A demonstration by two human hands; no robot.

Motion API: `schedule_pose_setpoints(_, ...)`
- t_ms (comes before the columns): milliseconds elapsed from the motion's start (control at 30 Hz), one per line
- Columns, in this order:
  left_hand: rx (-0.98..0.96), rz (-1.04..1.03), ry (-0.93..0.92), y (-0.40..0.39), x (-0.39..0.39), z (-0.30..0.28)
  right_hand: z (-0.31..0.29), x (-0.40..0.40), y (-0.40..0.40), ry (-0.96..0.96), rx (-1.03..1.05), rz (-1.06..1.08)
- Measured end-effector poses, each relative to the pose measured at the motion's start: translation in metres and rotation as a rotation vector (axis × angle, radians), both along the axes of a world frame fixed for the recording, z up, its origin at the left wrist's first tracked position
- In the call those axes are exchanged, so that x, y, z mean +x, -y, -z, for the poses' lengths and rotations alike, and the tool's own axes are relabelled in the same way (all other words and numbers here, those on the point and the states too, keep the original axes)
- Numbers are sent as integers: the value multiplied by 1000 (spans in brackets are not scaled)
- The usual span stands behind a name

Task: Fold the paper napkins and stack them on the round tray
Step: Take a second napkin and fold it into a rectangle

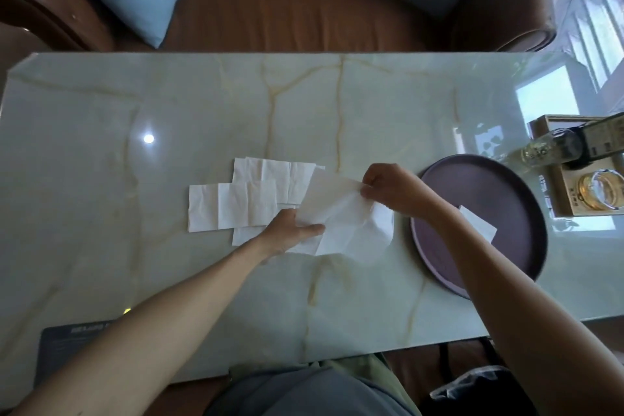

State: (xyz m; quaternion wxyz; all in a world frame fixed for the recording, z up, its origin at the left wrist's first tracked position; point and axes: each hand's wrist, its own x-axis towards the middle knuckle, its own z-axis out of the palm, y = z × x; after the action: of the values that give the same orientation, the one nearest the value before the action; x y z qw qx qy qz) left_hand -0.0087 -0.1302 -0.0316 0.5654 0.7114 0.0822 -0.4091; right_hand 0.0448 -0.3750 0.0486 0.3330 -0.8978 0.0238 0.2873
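A white paper napkin (341, 216) is spread partly unfolded between my hands above the table's middle. My left hand (290, 230) pinches its near left edge. My right hand (391, 191) pinches its far right corner and lifts that side. Several flat white napkins (243, 199) lie overlapping on the table to the left. The round dark purple tray (506, 186) sits to the right, with one folded white napkin (479, 224) on it, partly hidden by my right forearm.
The pale marble table (169, 118) carries a wooden box (570, 209) with a glass bottle (553, 149) at the far right, and a dark mat (67, 344) at the near left corner. A brown sofa (304, 10) with blue cushions stands beyond.
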Motion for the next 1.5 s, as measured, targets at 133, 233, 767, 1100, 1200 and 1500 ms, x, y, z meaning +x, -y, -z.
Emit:
schedule_pose_setpoints(133, -77, -52, -3, -10, 2, -28, -11, 4, 2, -2, 91, 229)
schedule_pose_setpoints(233, -136, -100, 11, -22, 2, -45, -3, -10, 9, 69, 292, 700)
schedule_pose_setpoints(767, -186, -255, -77, -91, -23, -51, 46, -85, -94, -411, 798, 768)
schedule_pose_setpoints(1100, -206, -290, -35, -99, -15, -70, -4, -66, -61, -311, 751, 630)
schedule_pose_setpoints(1200, -263, -305, 16, -100, -12, -83, -20, -58, -56, -243, 735, 594)
schedule_pose_setpoints(1500, -414, -347, 271, -99, 5, -153, -105, -35, -53, 188, 883, 467)
